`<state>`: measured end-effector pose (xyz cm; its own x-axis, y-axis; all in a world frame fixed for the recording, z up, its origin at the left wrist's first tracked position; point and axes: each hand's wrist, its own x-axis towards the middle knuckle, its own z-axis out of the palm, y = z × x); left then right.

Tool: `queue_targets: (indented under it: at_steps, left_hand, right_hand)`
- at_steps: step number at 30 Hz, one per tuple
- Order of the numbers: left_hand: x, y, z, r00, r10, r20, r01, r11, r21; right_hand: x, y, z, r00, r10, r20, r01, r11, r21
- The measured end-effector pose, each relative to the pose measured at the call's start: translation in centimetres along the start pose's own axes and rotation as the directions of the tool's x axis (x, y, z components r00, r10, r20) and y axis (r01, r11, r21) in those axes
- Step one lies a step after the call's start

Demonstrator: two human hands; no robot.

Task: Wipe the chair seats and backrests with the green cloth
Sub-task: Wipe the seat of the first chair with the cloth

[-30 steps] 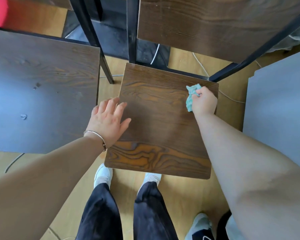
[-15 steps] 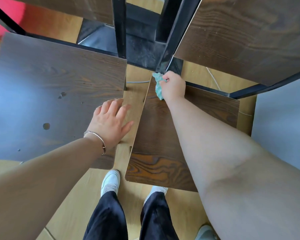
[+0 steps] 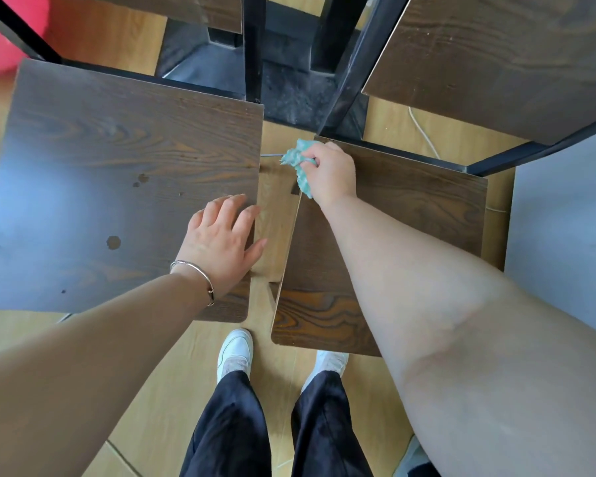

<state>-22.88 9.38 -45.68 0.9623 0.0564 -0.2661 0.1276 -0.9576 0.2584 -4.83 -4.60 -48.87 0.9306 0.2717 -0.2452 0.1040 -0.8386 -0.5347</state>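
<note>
Right hand (image 3: 331, 173) is curled round the bunched green cloth (image 3: 298, 160), fingers closed over it, pressing it onto the far left corner of the right chair seat (image 3: 410, 218), just beside the black frame post (image 3: 344, 70). Part of the cloth spills past the seat's left edge. This is probably so the stroke takes the rim as well as the top. Bunching it gives a firm pad under the palm.

Left hand (image 3: 221, 242) holds nothing. Its fingers are straight and slightly spread, and it appears to lie flat on the left chair seat (image 3: 100, 184), across a narrow gap of floor (image 3: 159, 390) from the right chair seat. It reads as a brace, taking the forward lean and steadying the neighbouring chair. A silver bangle (image 3: 200, 273) sits at the wrist.

The left chair seat shows dark spots (image 3: 113, 242), so it likely awaits its wipe. The backrest (image 3: 496, 63) stands beyond the right chair seat's far edge. It cannot be told whether that has been cleaned.

White shoes (image 3: 234, 352) are planted on the floor at the right chair seat's near left corner. This keeps the person close enough to reach the far corner.
</note>
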Motion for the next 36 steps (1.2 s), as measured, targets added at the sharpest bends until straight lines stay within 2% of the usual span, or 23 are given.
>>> queue_targets:
  at_steps: [12,16,21,23,30,36]
  left_hand:
    - [-2.8,-0.2,-1.5,0.994,0.103,-0.019,-0.102,0.994,0.038]
    - [-3.8,0.7,-1.0,0.991,0.129,0.020,-0.130,0.990,0.051]
    - [-5.1,2.9,0.0,0.986,0.141,0.085,-0.147,0.987,0.064]
    - [-5.4,3.8,0.3,0.982,0.158,0.101,-0.165,0.984,0.064]
    - [-5.6,4.9,1.0,0.975,0.194,0.106,-0.201,0.977,0.067]
    - [-5.2,5.2,1.1,0.972,0.205,0.113,-0.215,0.973,0.081]
  right_hand:
    - [-13.7,4.6,1.0,0.999,-0.027,0.042,0.025,0.998,0.061]
    - [-18.4,6.4,0.9,0.997,-0.055,0.051,0.053,0.997,0.047]
    - [-22.0,8.8,-0.3,0.988,-0.071,0.134,0.070,0.997,0.014]
    - [-23.0,10.2,-1.3,0.994,-0.038,0.105,0.036,0.999,0.023]
    - [-26.9,18.7,-8.2,0.973,0.163,-0.166,-0.172,0.984,-0.042]
    - [-27.4,23.1,-12.3,0.911,0.338,-0.235,-0.366,0.926,-0.087]
